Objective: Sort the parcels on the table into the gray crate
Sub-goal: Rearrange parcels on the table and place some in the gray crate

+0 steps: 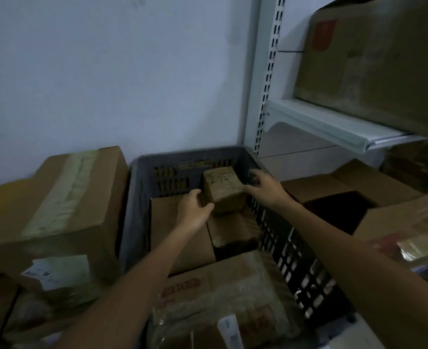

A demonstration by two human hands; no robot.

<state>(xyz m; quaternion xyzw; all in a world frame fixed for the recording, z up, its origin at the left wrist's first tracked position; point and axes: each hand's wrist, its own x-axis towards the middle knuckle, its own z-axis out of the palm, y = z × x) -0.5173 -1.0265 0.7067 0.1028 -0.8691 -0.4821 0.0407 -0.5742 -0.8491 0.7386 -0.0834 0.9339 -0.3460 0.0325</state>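
- I have both hands on the small brown parcel (223,190), which is inside the gray crate (142,197) near its far right corner, sitting on top of a lower box (233,233)
- My left hand (195,210) grips the near left corner with the thumb laid across the front face; my right hand (264,183) holds the right side, fingers curled over the far top edge, so the two are clamped on the parcel from opposite sides
- The parcel looks like stiff cardboard under tape: compact, probably light, and unlikely to crush in a firm squeeze
- The taped skin could be slick, so I judge the side faces close to the corners to be the safest hold, not the top
- A flat box (180,238) fills the crate's left half and a plastic-wrapped parcel (220,298) lies at the near end, with a dark gap between them
- Because the layer underneath is uneven, I would seat the parcel level before letting go, or it may tip toward that gap
- A large taped carton (64,202) stands just beside the crate on the left and an open carton (338,205) on the right; I cannot make out the counter itself
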